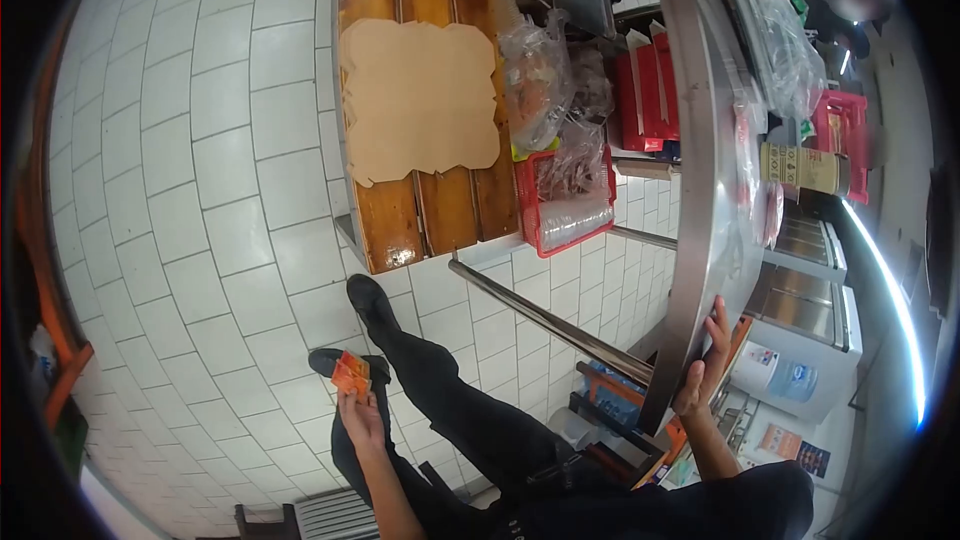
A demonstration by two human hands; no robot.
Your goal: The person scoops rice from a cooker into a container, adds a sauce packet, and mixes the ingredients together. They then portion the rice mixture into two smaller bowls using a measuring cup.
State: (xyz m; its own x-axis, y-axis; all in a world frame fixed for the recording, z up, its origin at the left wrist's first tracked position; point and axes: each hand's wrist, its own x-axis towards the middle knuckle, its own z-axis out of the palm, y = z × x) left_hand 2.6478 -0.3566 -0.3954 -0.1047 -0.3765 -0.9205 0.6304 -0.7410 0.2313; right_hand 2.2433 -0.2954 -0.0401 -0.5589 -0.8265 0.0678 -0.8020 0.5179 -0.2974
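My left hand (pixel 362 418) is closed on some orange-red slips (pixel 350 376), held low in front of my legs and over one shoe. The slips look thin and folded, but their print is too small to read. My right hand (pixel 705 360) rests at the edge of a metal counter (pixel 690 240), its fingers apart and holding nothing. Beyond my feet, a stack of brown cardboard sheets (pixel 420 100) with wavy edges lies on a slatted wooden bench (pixel 385 230), touched by neither hand.
A red basket (pixel 530 210) with clear plastic items stands beside the bench, near plastic bags (pixel 535 75) and red boxes (pixel 650 90). A metal rail (pixel 550 320) runs below the counter. A pink crate (pixel 842 125) sits farther off, near a blurred person (pixel 845 0). White tiles (pixel 225 160) cover the floor.
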